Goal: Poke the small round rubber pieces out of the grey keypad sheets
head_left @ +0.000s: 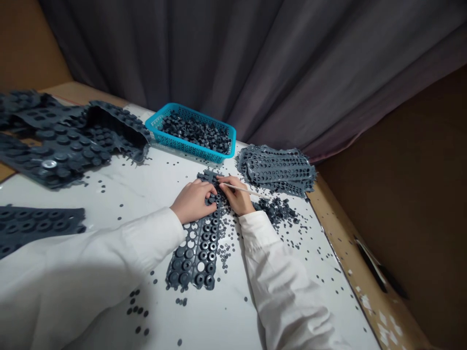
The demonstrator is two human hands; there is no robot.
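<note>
A dark grey rubber sheet studded with round moulded pieces lies lengthwise on the white table; several of its holes are punched out. My left hand rests on the sheet's far part with fingers curled, pressing it down. My right hand is closed on a thin pale stick whose tip points at the sheet beside my left fingers. Both arms wear white sleeves.
A blue basket full of loose rubber rings stands behind the hands. Emptied sheets are stacked at the right, with a small heap of rings beside them. Unworked sheets lie at the left. Tiny scraps dot the table; its right edge is close.
</note>
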